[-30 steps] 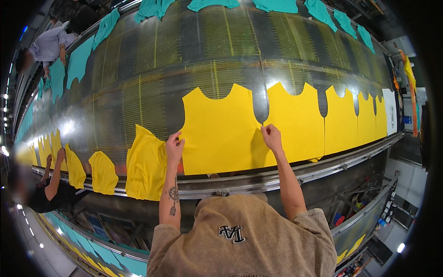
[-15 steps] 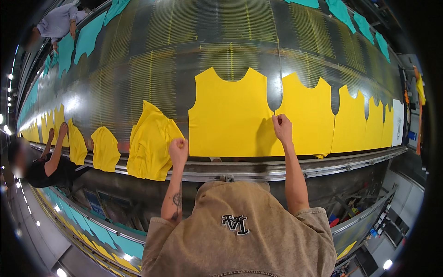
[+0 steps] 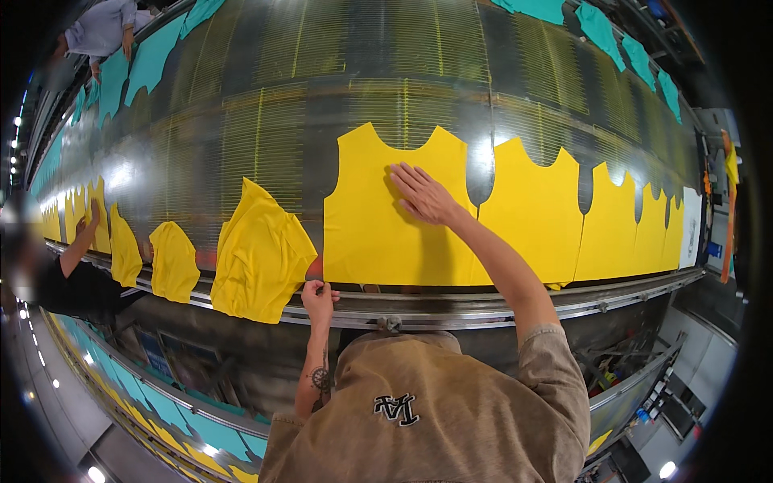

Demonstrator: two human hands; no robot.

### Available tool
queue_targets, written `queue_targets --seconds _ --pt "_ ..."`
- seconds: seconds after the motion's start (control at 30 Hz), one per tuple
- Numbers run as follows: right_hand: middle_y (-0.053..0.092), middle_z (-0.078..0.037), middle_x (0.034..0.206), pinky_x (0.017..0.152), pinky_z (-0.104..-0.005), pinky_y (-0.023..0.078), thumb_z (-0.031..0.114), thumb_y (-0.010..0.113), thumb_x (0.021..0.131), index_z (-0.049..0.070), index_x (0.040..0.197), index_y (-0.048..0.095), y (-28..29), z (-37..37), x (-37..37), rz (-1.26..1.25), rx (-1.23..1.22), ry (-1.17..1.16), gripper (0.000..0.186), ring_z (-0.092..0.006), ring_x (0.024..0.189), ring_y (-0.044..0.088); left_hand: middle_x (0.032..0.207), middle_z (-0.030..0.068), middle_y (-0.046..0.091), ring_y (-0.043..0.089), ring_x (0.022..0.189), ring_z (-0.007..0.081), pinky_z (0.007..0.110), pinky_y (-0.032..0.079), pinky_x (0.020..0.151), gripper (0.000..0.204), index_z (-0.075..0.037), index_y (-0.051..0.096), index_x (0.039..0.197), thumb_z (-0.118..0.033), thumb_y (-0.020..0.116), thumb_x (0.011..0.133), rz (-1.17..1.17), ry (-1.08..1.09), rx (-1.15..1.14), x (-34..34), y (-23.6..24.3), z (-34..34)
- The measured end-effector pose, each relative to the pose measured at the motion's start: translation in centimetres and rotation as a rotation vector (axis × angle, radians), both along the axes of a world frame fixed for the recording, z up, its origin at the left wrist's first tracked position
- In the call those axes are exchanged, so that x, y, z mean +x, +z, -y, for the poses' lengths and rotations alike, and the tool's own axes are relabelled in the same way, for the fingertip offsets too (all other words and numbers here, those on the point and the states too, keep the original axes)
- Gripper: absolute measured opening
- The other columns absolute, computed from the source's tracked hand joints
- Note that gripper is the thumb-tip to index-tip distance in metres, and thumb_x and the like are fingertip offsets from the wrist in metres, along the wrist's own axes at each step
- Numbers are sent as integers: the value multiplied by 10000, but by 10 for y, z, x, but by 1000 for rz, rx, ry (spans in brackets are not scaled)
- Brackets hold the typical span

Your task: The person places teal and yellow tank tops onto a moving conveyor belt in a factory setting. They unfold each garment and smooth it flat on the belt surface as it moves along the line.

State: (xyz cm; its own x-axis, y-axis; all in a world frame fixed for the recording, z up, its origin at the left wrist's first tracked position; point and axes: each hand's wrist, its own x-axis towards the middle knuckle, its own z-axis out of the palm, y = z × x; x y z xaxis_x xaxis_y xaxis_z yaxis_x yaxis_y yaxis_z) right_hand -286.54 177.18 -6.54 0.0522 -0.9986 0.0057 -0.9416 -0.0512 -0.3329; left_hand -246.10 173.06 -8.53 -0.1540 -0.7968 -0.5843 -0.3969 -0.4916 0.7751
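A yellow shirt-shaped fabric panel (image 3: 370,225), with a scooped neckline, lies flat on the long dark table in front of me. My right hand (image 3: 424,195) rests flat on its upper middle, fingers stretched out and pointing up-left. Down at the panel's lower left corner, by the table edge, my left hand (image 3: 320,301) is closed, its fingertips pinched at the corner. Left of that hand, a loose, wrinkled yellow fabric piece (image 3: 262,258) hangs partly over the table's front rail. Another flat yellow panel (image 3: 527,217) adjoins on the right.
Metal rails (image 3: 483,315) run along the table's near edge. More crumpled yellow pieces, such as one yellow piece (image 3: 173,262), lie leftward. A co-worker in a black sleeve (image 3: 76,286) handles yellow fabric at far left. Teal panels (image 3: 153,64) line the far side, where another person (image 3: 101,32) stands.
My right hand has left the panel's lower right area and now lies flat on its upper middle. My left hand has moved down to the lower left corner. The panel lies smooth.
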Motion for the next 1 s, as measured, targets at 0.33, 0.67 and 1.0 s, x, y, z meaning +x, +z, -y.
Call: queue_targets --seconds 0.33,0.67,1.0 --pt "191 -182 1656 1260 -427 139 585 327 1025 -24 1563 235 -27 5 36 105 -15 182 818 -317 1541 165 946 111 587 526 670 221 342 465 616 118 -8 593 1026 -5 637 917 402 -286 -754 14 28 -17" --pt "305 -206 1604 1234 -473 194 540 506 950 -47 1517 317 -33 77 47 -21 -172 -47 838 -354 1499 261 960 124 598 488 669 224 340 445 598 173 4 613 1089 3 637 918 353 -290 -917 14 5 -19" --pt "292 -176 1622 1231 -459 207 486 581 924 23 1528 365 -22 -24 192 257 34 490 791 -331 1499 283 994 146 607 571 718 258 335 474 594 156 7 618 1090 -2 609 934 380 -293 -901 14 8 -19"
